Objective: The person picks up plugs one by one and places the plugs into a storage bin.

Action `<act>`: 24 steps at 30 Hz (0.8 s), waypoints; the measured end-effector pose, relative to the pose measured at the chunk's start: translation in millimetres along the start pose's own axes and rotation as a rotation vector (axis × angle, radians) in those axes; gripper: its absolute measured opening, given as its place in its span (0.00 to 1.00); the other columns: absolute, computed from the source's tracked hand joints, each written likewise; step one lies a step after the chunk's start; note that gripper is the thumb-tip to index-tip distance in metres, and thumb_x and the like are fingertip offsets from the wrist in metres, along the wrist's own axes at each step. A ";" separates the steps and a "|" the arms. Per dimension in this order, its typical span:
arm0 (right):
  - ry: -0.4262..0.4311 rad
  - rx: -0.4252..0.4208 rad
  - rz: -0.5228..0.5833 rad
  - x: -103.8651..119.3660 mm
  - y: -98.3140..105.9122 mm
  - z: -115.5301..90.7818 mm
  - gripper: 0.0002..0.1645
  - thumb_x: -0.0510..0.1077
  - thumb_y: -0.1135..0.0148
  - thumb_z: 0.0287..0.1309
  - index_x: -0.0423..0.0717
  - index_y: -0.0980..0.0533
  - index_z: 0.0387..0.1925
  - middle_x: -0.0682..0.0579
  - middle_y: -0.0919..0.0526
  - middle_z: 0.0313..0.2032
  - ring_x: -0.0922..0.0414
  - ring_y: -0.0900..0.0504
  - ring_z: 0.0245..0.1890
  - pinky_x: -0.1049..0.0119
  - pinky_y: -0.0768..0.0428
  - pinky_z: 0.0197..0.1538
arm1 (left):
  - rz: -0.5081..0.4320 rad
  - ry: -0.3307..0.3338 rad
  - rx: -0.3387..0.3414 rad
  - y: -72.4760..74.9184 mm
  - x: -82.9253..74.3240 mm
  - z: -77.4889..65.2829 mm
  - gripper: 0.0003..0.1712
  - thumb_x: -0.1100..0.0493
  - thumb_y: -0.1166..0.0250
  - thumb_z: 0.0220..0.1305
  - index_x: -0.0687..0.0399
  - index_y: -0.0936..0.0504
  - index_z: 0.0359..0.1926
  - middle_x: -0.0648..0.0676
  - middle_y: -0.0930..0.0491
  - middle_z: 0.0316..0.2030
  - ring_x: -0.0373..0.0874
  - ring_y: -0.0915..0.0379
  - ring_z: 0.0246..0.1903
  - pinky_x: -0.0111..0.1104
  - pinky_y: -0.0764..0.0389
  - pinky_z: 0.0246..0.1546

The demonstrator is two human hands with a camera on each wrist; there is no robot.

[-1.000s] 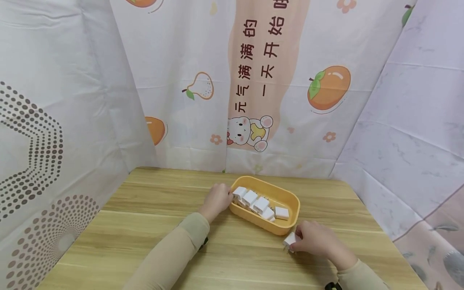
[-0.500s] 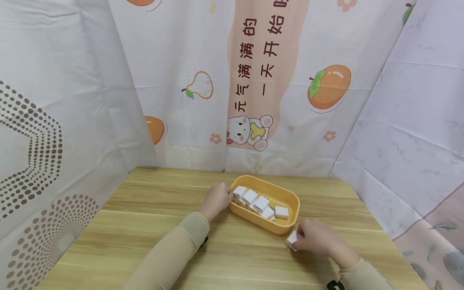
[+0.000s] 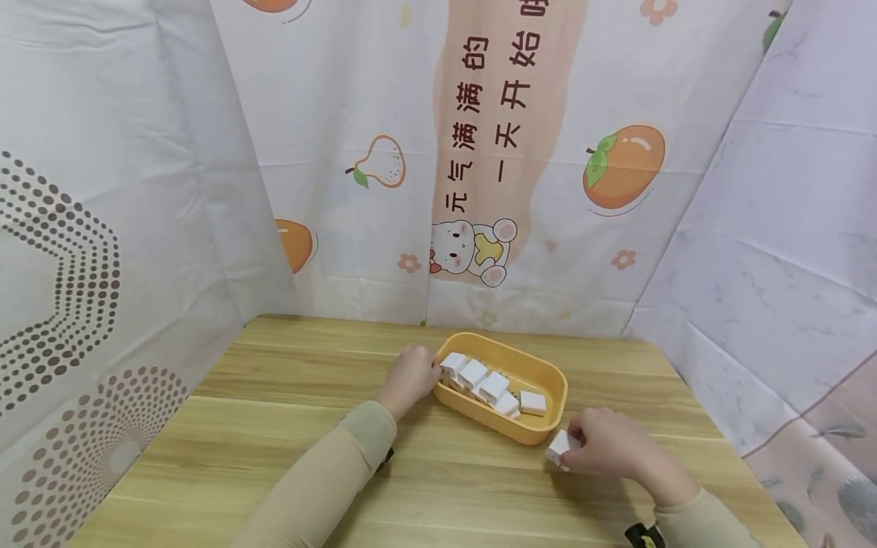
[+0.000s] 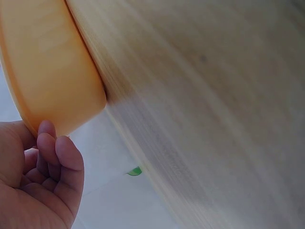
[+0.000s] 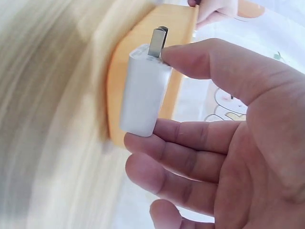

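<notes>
A white charger plug (image 5: 145, 93) with two flat metal prongs is pinched between the thumb and fingers of my right hand (image 3: 606, 444), just off the near right corner of a yellow-orange plastic bin (image 3: 479, 412). In the right wrist view the thumb touches the prong end and the fingers the opposite end. My left hand (image 3: 409, 379) grips the bin's left end; the left wrist view shows curled fingers (image 4: 69, 152) at its rim. Several more white charger plugs (image 3: 493, 387) lie in the bin, most stacked along its near left side, one (image 3: 533, 403) apart toward the right.
The bin stands on a wood-grain table (image 3: 288, 426), toward its back edge. A printed curtain (image 3: 384, 251) hangs right behind the table, with more cloth (image 3: 767, 251) on the left and right sides.
My right hand has shifted slightly right and away from me with the charger plug, which has turned a little in the fingers. The left hand and bin have stayed put.
</notes>
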State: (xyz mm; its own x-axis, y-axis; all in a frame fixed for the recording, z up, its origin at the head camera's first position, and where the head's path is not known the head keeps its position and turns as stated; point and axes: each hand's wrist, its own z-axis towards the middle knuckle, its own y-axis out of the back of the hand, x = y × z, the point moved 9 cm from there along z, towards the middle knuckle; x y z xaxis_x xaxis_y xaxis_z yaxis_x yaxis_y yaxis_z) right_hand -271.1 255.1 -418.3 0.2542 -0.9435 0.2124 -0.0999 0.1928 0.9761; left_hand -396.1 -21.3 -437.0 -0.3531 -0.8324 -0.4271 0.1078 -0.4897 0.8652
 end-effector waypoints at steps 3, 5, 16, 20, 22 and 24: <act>-0.001 -0.008 -0.006 0.2 7.1 -1.2 0.18 0.56 0.24 0.39 0.60 0.28 0.16 0.62 0.30 0.16 0.60 0.32 0.18 0.62 0.37 0.23 | -0.006 0.001 0.002 -0.6 0.3 0.0 0.26 0.65 0.39 0.66 0.48 0.37 0.12 0.46 0.37 0.12 0.37 0.41 0.13 0.28 0.37 0.16; 0.002 -0.014 -0.012 0.9 12.5 -2.6 0.18 0.56 0.24 0.39 0.60 0.28 0.16 0.62 0.31 0.16 0.60 0.32 0.19 0.62 0.38 0.23 | -0.010 0.004 0.004 -0.5 0.2 -0.2 0.26 0.65 0.39 0.66 0.48 0.37 0.13 0.46 0.37 0.12 0.36 0.41 0.13 0.27 0.37 0.15; 0.037 -0.021 -0.022 8.5 35.0 -8.6 0.20 0.58 0.25 0.42 0.59 0.29 0.17 0.64 0.33 0.15 0.62 0.35 0.19 0.63 0.41 0.23 | -0.016 0.003 0.004 -1.1 -0.1 0.0 0.26 0.65 0.39 0.66 0.49 0.37 0.13 0.47 0.35 0.12 0.36 0.40 0.13 0.27 0.36 0.15; 0.027 -0.024 -0.015 8.9 37.5 -8.8 0.20 0.58 0.25 0.42 0.59 0.30 0.17 0.64 0.32 0.16 0.62 0.34 0.19 0.62 0.39 0.23 | -0.015 0.000 0.002 -1.6 0.1 0.2 0.26 0.65 0.39 0.66 0.49 0.37 0.13 0.47 0.36 0.12 0.37 0.40 0.13 0.28 0.36 0.16; 0.020 -0.028 -0.005 8.6 38.5 -7.8 0.20 0.57 0.25 0.42 0.59 0.30 0.17 0.64 0.31 0.16 0.62 0.33 0.19 0.62 0.39 0.23 | -0.012 -0.003 -0.001 -1.3 -0.1 0.3 0.26 0.65 0.39 0.66 0.49 0.38 0.13 0.46 0.37 0.12 0.37 0.41 0.13 0.28 0.36 0.16; 0.013 -0.034 0.003 8.4 39.8 -6.2 0.20 0.57 0.25 0.43 0.58 0.30 0.17 0.63 0.30 0.16 0.61 0.33 0.20 0.62 0.38 0.24 | -0.006 -0.005 -0.005 -0.9 -0.4 0.3 0.27 0.66 0.39 0.66 0.49 0.39 0.12 0.46 0.39 0.11 0.36 0.43 0.13 0.28 0.37 0.15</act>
State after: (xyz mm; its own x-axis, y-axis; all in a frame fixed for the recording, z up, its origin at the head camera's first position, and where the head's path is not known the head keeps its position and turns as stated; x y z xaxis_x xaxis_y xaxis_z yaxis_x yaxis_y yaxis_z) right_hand -266.9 256.6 -377.4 0.2666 -0.9393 0.2161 -0.0678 0.2054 0.9763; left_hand -396.3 -20.5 -437.5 -0.3581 -0.8283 -0.4310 0.1104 -0.4960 0.8613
